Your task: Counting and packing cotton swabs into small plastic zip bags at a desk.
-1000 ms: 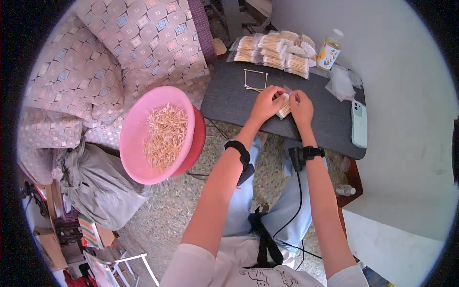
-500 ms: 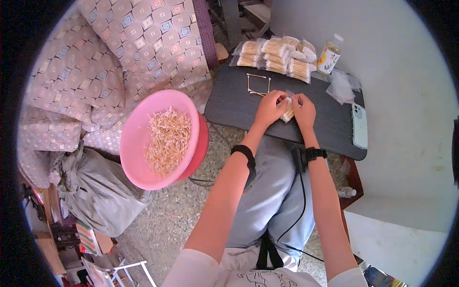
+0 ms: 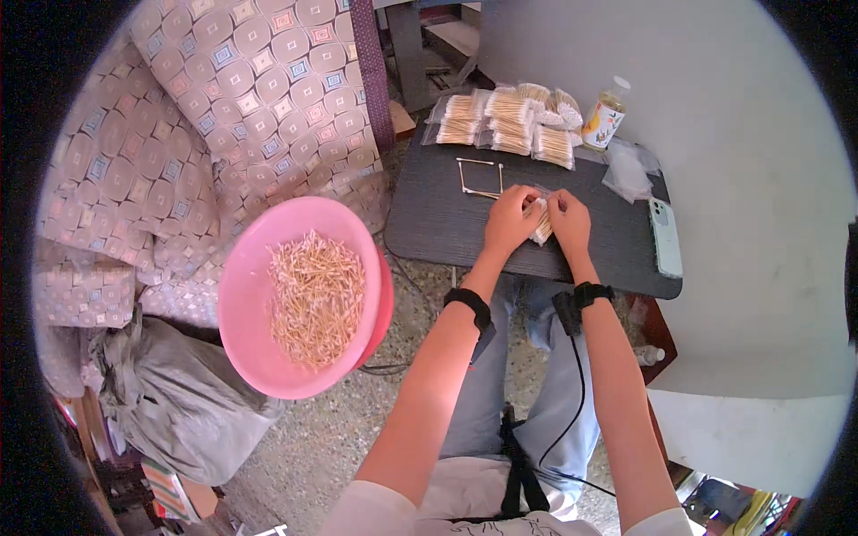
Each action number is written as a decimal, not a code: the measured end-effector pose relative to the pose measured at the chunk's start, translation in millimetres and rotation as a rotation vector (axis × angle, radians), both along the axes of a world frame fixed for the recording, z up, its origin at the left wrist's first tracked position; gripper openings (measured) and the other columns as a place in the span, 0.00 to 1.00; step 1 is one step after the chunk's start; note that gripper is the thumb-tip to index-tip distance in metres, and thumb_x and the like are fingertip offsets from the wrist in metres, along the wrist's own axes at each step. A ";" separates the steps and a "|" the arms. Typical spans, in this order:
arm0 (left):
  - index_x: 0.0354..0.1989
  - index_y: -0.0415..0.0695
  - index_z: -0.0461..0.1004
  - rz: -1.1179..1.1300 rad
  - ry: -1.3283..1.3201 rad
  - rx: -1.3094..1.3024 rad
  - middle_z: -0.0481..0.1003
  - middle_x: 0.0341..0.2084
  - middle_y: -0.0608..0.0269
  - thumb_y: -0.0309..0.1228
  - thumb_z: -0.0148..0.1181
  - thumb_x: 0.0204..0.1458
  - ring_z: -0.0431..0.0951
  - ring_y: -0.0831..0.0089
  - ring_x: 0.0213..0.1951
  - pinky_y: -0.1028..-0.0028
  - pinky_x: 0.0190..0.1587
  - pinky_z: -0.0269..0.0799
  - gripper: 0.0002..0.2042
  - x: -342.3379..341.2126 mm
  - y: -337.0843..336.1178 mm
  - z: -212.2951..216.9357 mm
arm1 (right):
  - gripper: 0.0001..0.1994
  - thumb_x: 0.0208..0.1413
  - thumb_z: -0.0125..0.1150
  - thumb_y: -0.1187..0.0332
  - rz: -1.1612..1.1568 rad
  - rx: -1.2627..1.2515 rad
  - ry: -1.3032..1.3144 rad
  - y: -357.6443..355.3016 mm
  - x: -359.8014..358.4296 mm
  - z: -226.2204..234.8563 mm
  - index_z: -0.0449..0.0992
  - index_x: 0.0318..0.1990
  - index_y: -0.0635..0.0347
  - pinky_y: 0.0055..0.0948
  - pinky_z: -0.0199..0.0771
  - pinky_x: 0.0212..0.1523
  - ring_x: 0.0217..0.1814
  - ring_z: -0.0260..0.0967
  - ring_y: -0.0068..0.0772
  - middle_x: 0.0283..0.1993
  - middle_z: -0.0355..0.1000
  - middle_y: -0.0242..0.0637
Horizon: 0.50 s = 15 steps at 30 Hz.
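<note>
Our left hand (image 3: pixel 511 219) and right hand (image 3: pixel 570 221) hold a small clear packet of cotton swabs (image 3: pixel 542 230) between them, fingers curled in at its two sides, near the front edge of the dark table (image 3: pixel 424 219). Just beyond our left hand, loose swabs (image 3: pixel 475 162) outline a square. Farther back we see filled packets (image 3: pixel 510 125) piled beside a bottle (image 3: pixel 604 122); flat clear bags (image 3: pixel 629 176) and a phone (image 3: pixel 665 239) lie to the right. Well left, a pink basin (image 3: pixel 243 308) holds many more swabs.
</note>
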<state>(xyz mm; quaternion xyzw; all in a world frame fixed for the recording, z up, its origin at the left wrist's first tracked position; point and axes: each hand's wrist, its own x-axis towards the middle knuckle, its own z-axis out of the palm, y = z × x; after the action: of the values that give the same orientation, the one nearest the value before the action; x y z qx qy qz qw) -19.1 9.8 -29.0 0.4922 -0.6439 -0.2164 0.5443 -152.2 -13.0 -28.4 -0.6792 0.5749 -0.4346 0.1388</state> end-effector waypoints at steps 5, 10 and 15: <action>0.34 0.38 0.73 0.025 -0.015 -0.063 0.74 0.29 0.56 0.29 0.59 0.46 0.75 0.62 0.31 0.67 0.36 0.71 0.09 2.0 -3.0 -5.6 | 0.13 0.54 0.52 0.60 -0.006 -0.016 0.008 0.8 3.9 0.2 0.75 0.30 0.61 0.42 0.69 0.30 0.29 0.70 0.52 0.26 0.72 0.47; 0.34 0.38 0.73 0.025 -0.031 -0.040 0.73 0.29 0.54 0.29 0.58 0.47 0.75 0.61 0.31 0.66 0.37 0.71 0.09 -0.4 -3.5 -5.1 | 0.13 0.53 0.52 0.61 0.012 0.020 0.003 2.3 1.7 3.4 0.75 0.32 0.61 0.40 0.69 0.31 0.30 0.71 0.52 0.27 0.72 0.47; 0.34 0.38 0.73 0.018 -0.037 -0.036 0.73 0.29 0.53 0.29 0.57 0.46 0.75 0.61 0.31 0.66 0.37 0.71 0.09 -1.1 -2.8 -5.0 | 0.13 0.53 0.52 0.60 0.013 0.008 0.013 1.5 0.1 1.6 0.75 0.32 0.61 0.40 0.70 0.32 0.31 0.71 0.51 0.28 0.73 0.46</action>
<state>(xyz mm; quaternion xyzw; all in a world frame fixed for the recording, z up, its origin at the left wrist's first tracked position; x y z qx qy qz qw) -20.3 7.0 -34.0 0.4922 -0.6533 -0.1908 0.5427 -152.1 -11.5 -26.8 -0.6851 0.5730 -0.4272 0.1406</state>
